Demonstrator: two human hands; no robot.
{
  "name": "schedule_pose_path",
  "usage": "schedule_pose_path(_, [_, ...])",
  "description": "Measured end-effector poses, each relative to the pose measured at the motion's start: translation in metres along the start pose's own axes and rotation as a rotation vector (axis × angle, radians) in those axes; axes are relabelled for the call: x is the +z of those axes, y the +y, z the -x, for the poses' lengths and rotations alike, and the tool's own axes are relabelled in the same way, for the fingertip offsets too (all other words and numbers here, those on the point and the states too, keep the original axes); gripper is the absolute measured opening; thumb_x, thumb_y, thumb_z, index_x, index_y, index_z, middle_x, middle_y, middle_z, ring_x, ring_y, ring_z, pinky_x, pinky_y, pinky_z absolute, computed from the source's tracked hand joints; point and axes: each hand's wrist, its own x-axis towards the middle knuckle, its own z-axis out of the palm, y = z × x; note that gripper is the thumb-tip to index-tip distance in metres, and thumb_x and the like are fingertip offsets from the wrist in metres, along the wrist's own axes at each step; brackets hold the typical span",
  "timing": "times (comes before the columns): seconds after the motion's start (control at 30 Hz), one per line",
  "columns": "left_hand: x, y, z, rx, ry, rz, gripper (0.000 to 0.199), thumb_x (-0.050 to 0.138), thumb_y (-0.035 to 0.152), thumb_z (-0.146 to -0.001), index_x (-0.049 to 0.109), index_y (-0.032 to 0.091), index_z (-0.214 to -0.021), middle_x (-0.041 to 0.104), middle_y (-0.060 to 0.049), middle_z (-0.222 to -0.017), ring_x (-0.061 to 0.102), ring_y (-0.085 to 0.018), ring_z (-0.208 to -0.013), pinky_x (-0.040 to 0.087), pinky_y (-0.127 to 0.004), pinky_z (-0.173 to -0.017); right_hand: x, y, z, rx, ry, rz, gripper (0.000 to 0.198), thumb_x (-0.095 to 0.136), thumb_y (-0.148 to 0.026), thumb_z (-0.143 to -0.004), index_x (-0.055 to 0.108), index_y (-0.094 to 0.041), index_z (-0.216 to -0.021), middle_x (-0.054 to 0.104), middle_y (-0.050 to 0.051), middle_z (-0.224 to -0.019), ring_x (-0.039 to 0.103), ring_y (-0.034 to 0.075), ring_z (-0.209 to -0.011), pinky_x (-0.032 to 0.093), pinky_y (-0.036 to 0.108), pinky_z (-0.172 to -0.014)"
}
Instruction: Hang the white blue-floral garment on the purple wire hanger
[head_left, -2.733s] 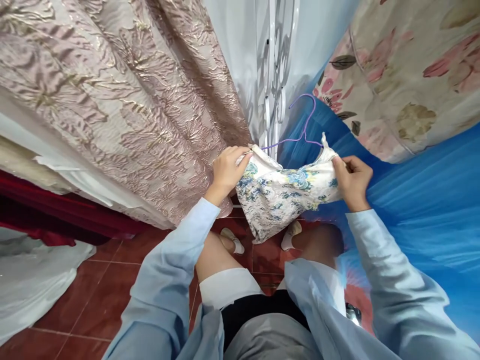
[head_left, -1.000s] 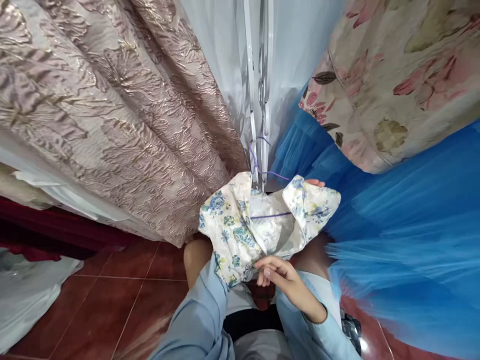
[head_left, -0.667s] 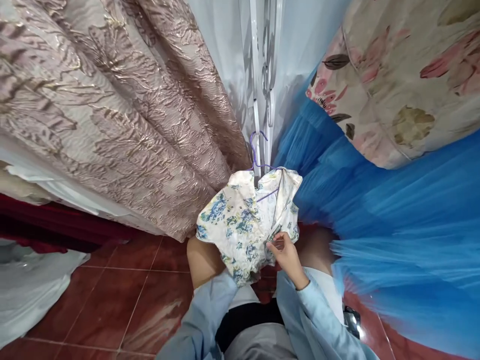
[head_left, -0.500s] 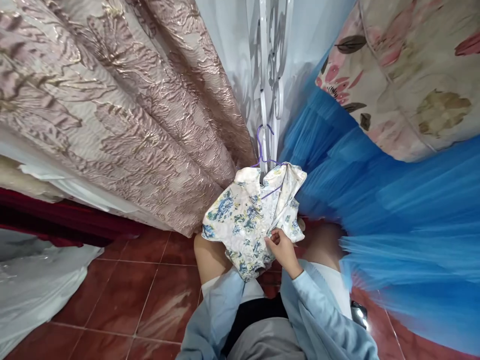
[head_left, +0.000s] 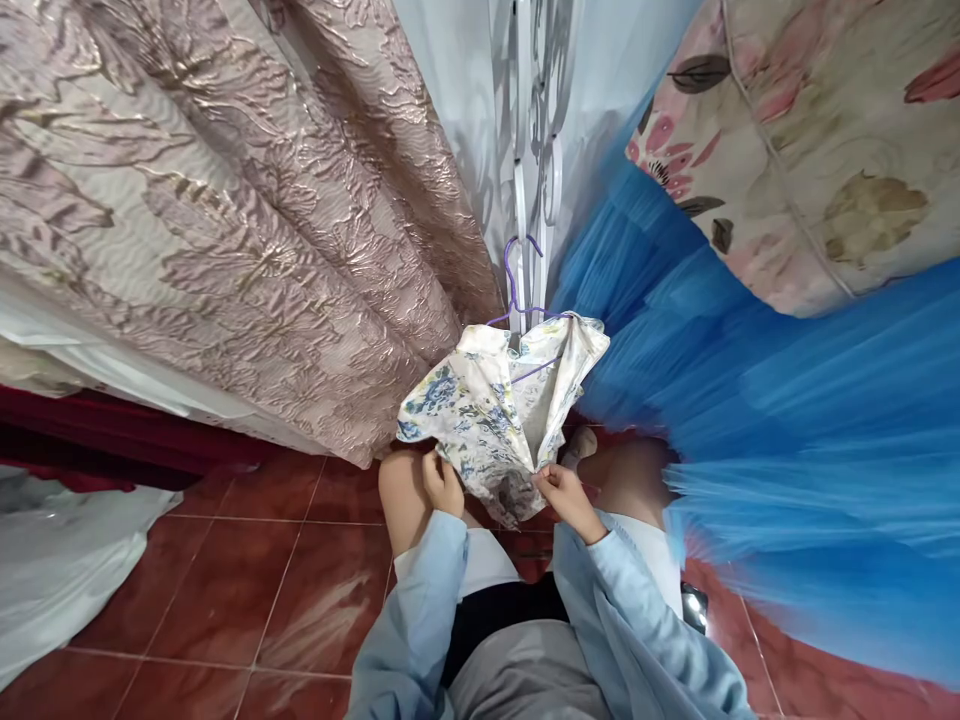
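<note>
A small white shirt with blue and yellow flowers hangs in front of me on a purple hanger. Its front gapes open at the neck, and a bar of the hanger shows inside. My left hand is closed at the shirt's lower left side, fingers partly behind the cloth. With thumb and fingers pinched, my right hand grips the front edge of the shirt at the bottom of the opening. The hanger hooks onto a white metal frame.
Pink embossed fabric hangs at left, blue tulle at right beneath floral fabric. White cloth trails on the red tiled floor. A dark shiny object lies by my right thigh.
My left hand has come into sight from behind the shirt, at its left side. The shirt's front opening is wider, and its lower hem sits a little higher.
</note>
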Motion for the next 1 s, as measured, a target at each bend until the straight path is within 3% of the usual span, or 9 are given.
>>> schedule_pose_path(0.07, [0.004,-0.006,0.018,0.072,-0.043,-0.019,0.017,0.053,0.035,-0.098,0.059,0.02,-0.102,0.061,-0.007,-0.099,0.06,-0.021,-0.092,0.051,-0.039,-0.086,0.004,0.0,0.002,0.025,-0.051,-0.039,0.041,0.062,-0.06,-0.077,0.051,-0.022,-0.066,0.048,-0.005,-0.05,0.041,0.012,-0.046,0.032,0.026,-0.05])
schedule_pose_path(0.13, [0.013,-0.006,0.038,0.136,-0.165,-0.023,0.01,0.058,0.03,-0.09,0.06,0.022,-0.097,0.061,-0.005,-0.091,0.06,-0.021,-0.084,0.051,-0.037,-0.081,0.011,-0.002,0.004,0.039,-0.098,-0.071,0.042,0.063,-0.06,-0.077,0.053,-0.021,-0.066,0.049,-0.004,-0.049,0.042,0.011,-0.044,0.032,0.025,-0.049])
schedule_pose_path(0.23, [0.03,0.0,0.059,0.213,-0.389,-0.064,0.025,0.06,0.022,-0.081,0.063,0.021,-0.106,0.067,-0.007,-0.097,0.063,-0.024,-0.092,0.052,-0.038,-0.086,0.024,-0.007,0.007,0.041,-0.139,-0.101,0.041,0.066,-0.057,-0.076,0.056,-0.02,-0.064,0.05,-0.004,-0.048,0.042,0.011,-0.044,0.032,0.025,-0.049])
schedule_pose_path(0.33, [0.041,0.005,0.063,0.259,-0.521,-0.137,0.021,0.05,0.021,-0.086,0.063,0.018,-0.102,0.068,-0.011,-0.103,0.063,-0.026,-0.1,0.05,-0.04,-0.088,0.033,-0.013,0.012,0.039,-0.141,-0.12,0.041,0.062,-0.055,-0.08,0.056,-0.02,-0.061,0.05,-0.003,-0.046,0.042,0.011,-0.043,0.032,0.025,-0.048])
schedule_pose_path(0.5, [0.043,0.016,0.053,0.25,-0.594,-0.193,0.017,0.049,0.02,-0.089,0.059,0.019,-0.076,0.067,-0.008,-0.081,0.063,-0.024,-0.086,0.045,-0.036,-0.082,0.033,-0.031,0.01,-0.001,-0.028,-0.142,0.039,0.061,-0.052,-0.082,0.055,-0.021,-0.059,0.052,-0.002,-0.047,0.043,0.012,-0.044,0.034,0.027,-0.049])
schedule_pose_path(0.6, [0.044,0.028,0.053,0.208,-0.682,-0.195,0.02,0.053,0.017,-0.088,0.057,0.018,-0.069,0.065,-0.006,-0.073,0.061,-0.021,-0.076,0.041,-0.031,-0.075,0.024,-0.062,-0.009,-0.073,0.071,-0.158,0.041,0.062,-0.05,-0.083,0.052,-0.022,-0.055,0.05,-0.002,-0.047,0.042,0.012,-0.047,0.036,0.028,-0.052])
schedule_pose_path(0.73, [0.044,0.041,0.056,0.146,-0.766,-0.218,0.027,0.057,0.023,-0.09,0.055,0.018,-0.063,0.059,-0.002,-0.064,0.056,-0.017,-0.067,0.035,-0.028,-0.066,0.008,-0.13,-0.042,-0.258,0.183,-0.174,0.038,0.063,-0.048,-0.084,0.06,-0.02,-0.059,0.051,-0.003,-0.047,0.042,0.012,-0.047,0.037,0.028,-0.053])
schedule_pose_path(0.87, [0.043,0.046,0.06,0.115,-0.793,-0.212,0.028,0.057,0.027,-0.091,0.056,0.017,-0.064,0.057,-0.001,-0.063,0.053,-0.016,-0.065,0.032,-0.027,-0.064,-0.001,-0.196,-0.067,-0.423,0.18,-0.195,0.038,0.065,-0.047,-0.085,0.062,-0.018,-0.06,0.053,-0.002,-0.048,0.044,0.011,-0.048,0.038,0.026,-0.054])
schedule_pose_path(1.0, [0.042,0.042,0.062,0.094,-0.825,-0.195,0.033,0.056,0.027,-0.092,0.052,0.017,-0.061,0.053,0.0,-0.061,0.05,-0.015,-0.063,0.03,-0.026,-0.062,-0.001,-0.227,-0.076,-0.508,0.201,-0.212,0.038,0.064,-0.046,-0.088,0.064,-0.017,-0.064,0.053,-0.002,-0.05,0.043,0.011,-0.048,0.034,0.025,-0.051])
